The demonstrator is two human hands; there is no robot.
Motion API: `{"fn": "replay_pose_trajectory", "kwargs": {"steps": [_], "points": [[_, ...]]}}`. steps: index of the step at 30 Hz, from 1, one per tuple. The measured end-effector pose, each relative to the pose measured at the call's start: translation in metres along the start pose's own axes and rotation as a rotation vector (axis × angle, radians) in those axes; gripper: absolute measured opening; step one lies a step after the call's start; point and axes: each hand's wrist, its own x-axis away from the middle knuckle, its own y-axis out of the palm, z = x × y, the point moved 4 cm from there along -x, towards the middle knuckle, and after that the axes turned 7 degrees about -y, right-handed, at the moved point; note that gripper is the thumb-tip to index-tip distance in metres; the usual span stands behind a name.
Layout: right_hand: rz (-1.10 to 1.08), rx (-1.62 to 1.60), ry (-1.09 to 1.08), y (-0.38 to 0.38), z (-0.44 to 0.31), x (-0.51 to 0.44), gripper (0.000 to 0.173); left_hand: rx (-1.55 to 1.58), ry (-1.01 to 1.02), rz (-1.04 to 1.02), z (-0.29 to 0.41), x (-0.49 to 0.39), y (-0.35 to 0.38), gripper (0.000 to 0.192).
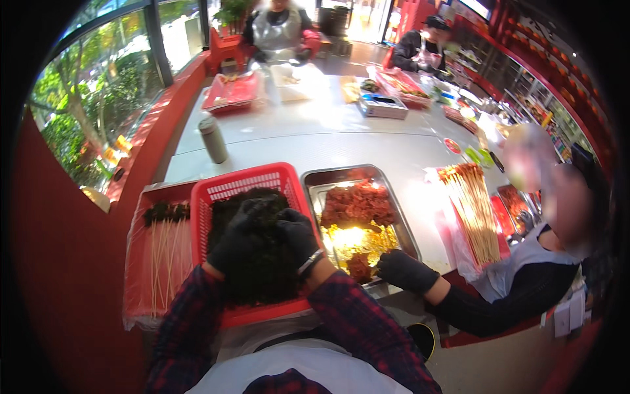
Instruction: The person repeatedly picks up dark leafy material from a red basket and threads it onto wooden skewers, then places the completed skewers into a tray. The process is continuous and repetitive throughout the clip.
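Note:
Both of my hands wear black gloves and are over a red slotted plastic basket filled with a dark green, leafy mass, possibly seaweed. My left hand has curled fingers near the middle of the mass. Close beside it, my right hand bends its fingers inward, with a band at the wrist. Dark gloves against dark leaves hide whether either hand grips anything. Left of the basket, and partly under it, a plastic-lined red tray holds several thin wooden skewers with dark green pieces at their far ends.
A co-worker's gloved hand reaches to a metal tray of red marinated meat in oil. Farther right lie bundled, loaded skewers. A grey-green tumbler stands beyond the basket. Two more people work across the table.

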Motion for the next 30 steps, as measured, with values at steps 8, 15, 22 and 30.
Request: {"fn": "replay_pose_trajectory", "kwargs": {"steps": [8,15,22,30], "points": [[-0.057,0.052,0.142,0.017,-0.003,0.012,0.016,-0.044,-0.044,0.028,-0.018,0.017,-0.011,0.026],[-0.12,0.088,0.043,0.028,-0.012,0.013,0.027,0.559,-0.543,0.164,-0.058,0.019,-0.018,0.011],[-0.17,0.583,-0.337,0.023,-0.003,0.005,0.029,1.096,-0.643,0.109,-0.075,0.025,-0.003,0.016],[-0.034,0.175,-0.023,0.023,-0.018,0.012,0.011,0.956,-0.54,0.093,-0.039,0.015,-0.001,0.029]]}}
